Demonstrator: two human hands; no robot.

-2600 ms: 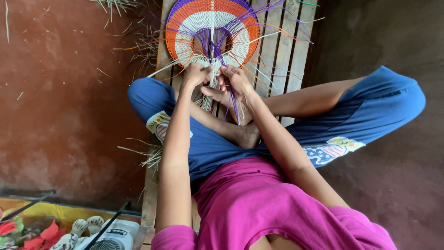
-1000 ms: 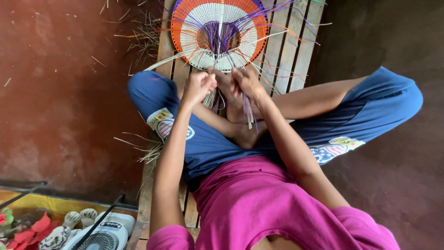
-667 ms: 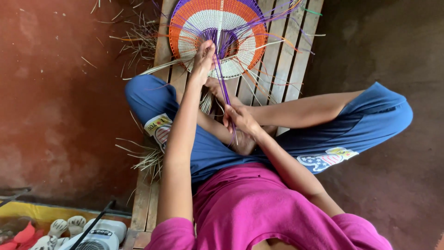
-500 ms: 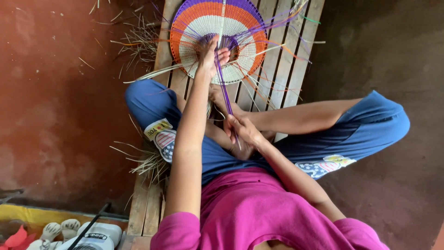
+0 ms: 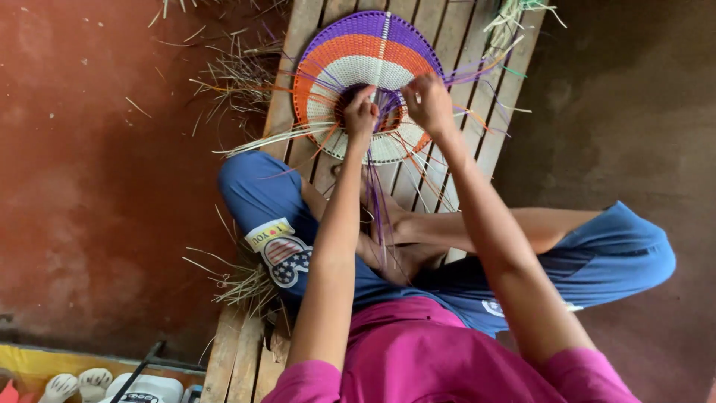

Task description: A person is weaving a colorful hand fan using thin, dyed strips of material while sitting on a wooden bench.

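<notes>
A round woven fan (image 5: 365,56) in purple, orange and white bands lies on a slatted wooden bench (image 5: 432,172) in front of my crossed legs. My left hand (image 5: 361,113) is closed on purple strands at the fan's centre. Beside it, my right hand (image 5: 427,101) pinches other strands on the right of the centre. Loose purple strips (image 5: 379,209) trail from the weave down over my foot. Orange and white strands stick out on both sides of the fan.
Dry straw bits (image 5: 239,75) litter the red floor left of the bench, and another bunch (image 5: 239,280) lies by my left knee. A small white fan (image 5: 145,389) and white toys (image 5: 71,384) sit at the bottom left. Dark floor lies to the right.
My right hand left the purple strip near my foot and rose to the fan's centre beside my left hand. The view shifted, so the fan sits lower in the picture.
</notes>
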